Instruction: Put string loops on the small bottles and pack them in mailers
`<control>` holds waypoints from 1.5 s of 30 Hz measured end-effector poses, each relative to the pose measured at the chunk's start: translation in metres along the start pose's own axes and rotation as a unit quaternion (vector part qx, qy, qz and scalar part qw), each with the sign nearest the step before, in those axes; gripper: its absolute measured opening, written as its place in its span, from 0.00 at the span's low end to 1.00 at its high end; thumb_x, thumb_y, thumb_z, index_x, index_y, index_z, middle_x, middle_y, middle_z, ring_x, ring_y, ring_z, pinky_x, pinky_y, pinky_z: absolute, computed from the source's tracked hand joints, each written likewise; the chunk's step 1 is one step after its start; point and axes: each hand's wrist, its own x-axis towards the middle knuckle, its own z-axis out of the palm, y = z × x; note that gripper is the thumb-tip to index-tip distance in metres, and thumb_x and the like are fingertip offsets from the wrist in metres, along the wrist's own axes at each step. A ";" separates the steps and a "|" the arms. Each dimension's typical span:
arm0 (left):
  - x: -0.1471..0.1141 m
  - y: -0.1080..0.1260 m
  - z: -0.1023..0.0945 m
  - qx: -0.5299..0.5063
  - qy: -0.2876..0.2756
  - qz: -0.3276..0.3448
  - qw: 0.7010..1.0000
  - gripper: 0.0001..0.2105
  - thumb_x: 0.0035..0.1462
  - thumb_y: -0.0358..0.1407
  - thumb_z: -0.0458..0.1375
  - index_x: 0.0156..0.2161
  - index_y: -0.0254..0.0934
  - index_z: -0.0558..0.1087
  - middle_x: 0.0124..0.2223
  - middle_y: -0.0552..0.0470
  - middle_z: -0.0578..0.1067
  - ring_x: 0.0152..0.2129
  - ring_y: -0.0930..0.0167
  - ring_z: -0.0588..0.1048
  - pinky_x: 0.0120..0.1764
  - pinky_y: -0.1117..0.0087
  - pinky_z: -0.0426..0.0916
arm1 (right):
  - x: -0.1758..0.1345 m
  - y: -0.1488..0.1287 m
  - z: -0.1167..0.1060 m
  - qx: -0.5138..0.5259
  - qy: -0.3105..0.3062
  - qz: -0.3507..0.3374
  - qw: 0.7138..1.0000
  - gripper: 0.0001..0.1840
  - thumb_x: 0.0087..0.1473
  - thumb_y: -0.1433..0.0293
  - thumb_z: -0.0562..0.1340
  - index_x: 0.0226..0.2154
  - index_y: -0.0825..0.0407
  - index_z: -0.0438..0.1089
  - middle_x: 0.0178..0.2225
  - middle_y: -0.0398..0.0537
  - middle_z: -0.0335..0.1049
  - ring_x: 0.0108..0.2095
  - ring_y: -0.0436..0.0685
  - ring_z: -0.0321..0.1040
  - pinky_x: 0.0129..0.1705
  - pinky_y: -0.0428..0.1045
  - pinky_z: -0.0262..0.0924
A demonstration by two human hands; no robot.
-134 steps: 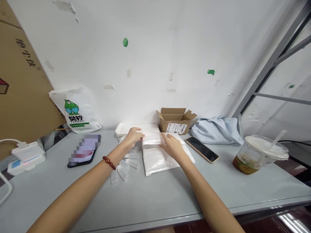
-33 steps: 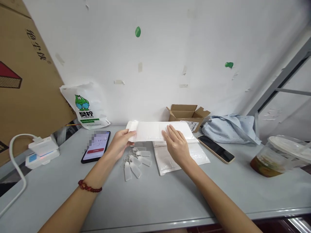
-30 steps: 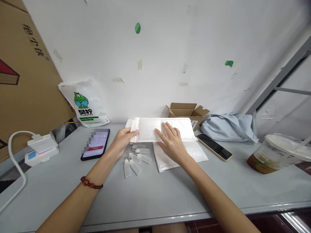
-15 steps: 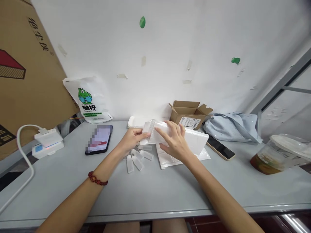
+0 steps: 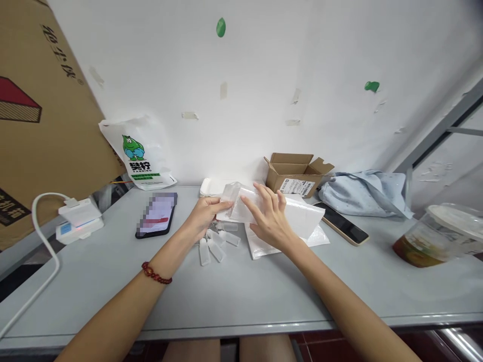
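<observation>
My left hand (image 5: pixel 207 213) pinches the left end of a clear-and-white plastic bag (image 5: pixel 307 213) between thumb and forefinger. Across the front of this bag lies my right hand (image 5: pixel 269 216), its fingers stretched and apart, touching the plastic. The bag is held slightly raised and extends past my right hand. Beneath it on the table rests a second white plastic bag (image 5: pixel 264 247), partly covered. Just below my left hand several small translucent tags (image 5: pixel 216 250) lie fanned out. Behind the held bag sits a white stack (image 5: pixel 211 187), partly hidden.
A phone (image 5: pixel 156 215) with a lit screen lies left, a dark phone (image 5: pixel 343 224) right. At the back stand a small open carton (image 5: pixel 290 175) and a pale blue cloth bag (image 5: pixel 364 193). A plastic drink cup (image 5: pixel 424 246) stands far right, a white charger (image 5: pixel 80 221) far left.
The view has shifted slightly. The left end of the plastic bag looks a little more raised and spread at my left hand. Both hands keep nearly the same places.
</observation>
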 end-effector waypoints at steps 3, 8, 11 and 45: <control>0.002 -0.002 -0.003 0.021 0.026 0.005 0.999 0.13 0.39 0.42 0.67 0.28 0.33 0.76 0.24 0.52 0.74 0.20 0.73 0.70 0.24 0.72 0.62 | -0.001 0.000 0.000 -0.003 0.010 -0.007 1.000 0.36 0.46 0.79 0.57 0.58 0.45 0.56 0.61 0.59 0.49 0.60 0.66 0.46 0.58 0.64 0.38; 0.003 -0.001 -0.004 0.090 0.066 0.043 0.993 0.14 0.39 0.44 0.66 0.22 0.33 0.73 0.18 0.55 0.67 0.16 0.75 0.63 0.20 0.73 0.55 | -0.001 0.003 0.000 0.018 0.021 -0.009 1.000 0.30 0.47 0.79 0.56 0.54 0.45 0.62 0.58 0.57 0.55 0.57 0.63 0.51 0.56 0.62 0.43; 0.007 0.002 -0.013 0.103 0.085 0.058 0.989 0.15 0.39 0.44 0.66 0.21 0.33 0.73 0.20 0.54 0.69 0.17 0.77 0.61 0.20 0.74 0.53 | -0.001 0.012 -0.001 0.038 0.030 -0.019 0.999 0.28 0.48 0.80 0.55 0.52 0.48 0.63 0.55 0.57 0.59 0.54 0.63 0.54 0.53 0.60 0.50; 0.011 0.015 -0.039 0.233 0.188 -0.008 0.954 0.13 0.40 0.38 0.61 0.33 0.34 0.72 0.20 0.56 0.71 0.14 0.75 0.62 0.18 0.74 0.52 | -0.002 0.031 -0.009 0.180 -0.124 0.115 0.969 0.22 0.50 0.73 0.59 0.50 0.52 0.63 0.49 0.57 0.63 0.49 0.65 0.60 0.47 0.60 0.59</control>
